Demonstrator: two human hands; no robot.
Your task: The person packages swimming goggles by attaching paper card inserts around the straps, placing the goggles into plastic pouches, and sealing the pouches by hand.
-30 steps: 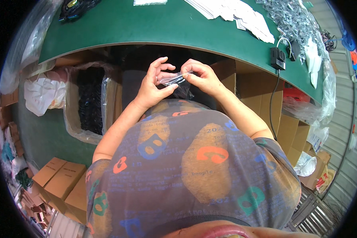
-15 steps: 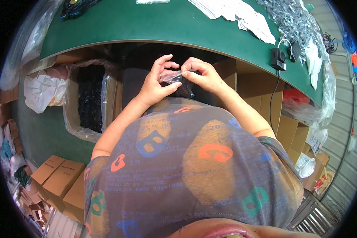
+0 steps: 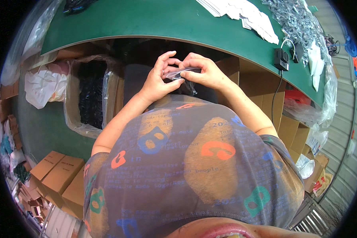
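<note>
We pinch one thin, clear plastic bag (image 3: 175,74) with our right hand (image 3: 211,73); our curved left hand (image 3: 156,82) holds its left side. One smooth desk (image 3: 146,23) lies beyond.

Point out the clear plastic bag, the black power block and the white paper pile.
Clear plastic bag (image 3: 174,74), head view: its crumpled film.
Black power block (image 3: 281,59), head view: its body's middle.
White paper pile (image 3: 250,16), head view: its middle.

Bright light, fisheye bending, black corners
</note>
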